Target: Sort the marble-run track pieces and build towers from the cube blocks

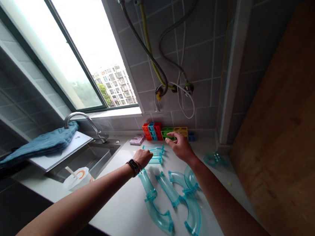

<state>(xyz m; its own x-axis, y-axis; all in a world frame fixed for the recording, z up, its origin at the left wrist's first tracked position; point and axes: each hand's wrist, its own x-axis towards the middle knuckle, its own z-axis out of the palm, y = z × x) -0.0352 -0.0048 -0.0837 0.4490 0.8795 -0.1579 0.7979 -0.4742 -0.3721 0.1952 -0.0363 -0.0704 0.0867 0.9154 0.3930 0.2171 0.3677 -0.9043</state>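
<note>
My right hand (180, 146) has its thumb and pointing finger spread apart, near the green block (165, 132). My left hand (143, 158) is curled; I can't tell if it pinches anything. Just beside it lie see-through blue tubes (157, 159), and bent tubes (155, 215) lie closer to me on the counter (125, 215). They look light, stiff and slippery, and might crack, so I'd gently hold their thick end rims (170, 221).
</note>
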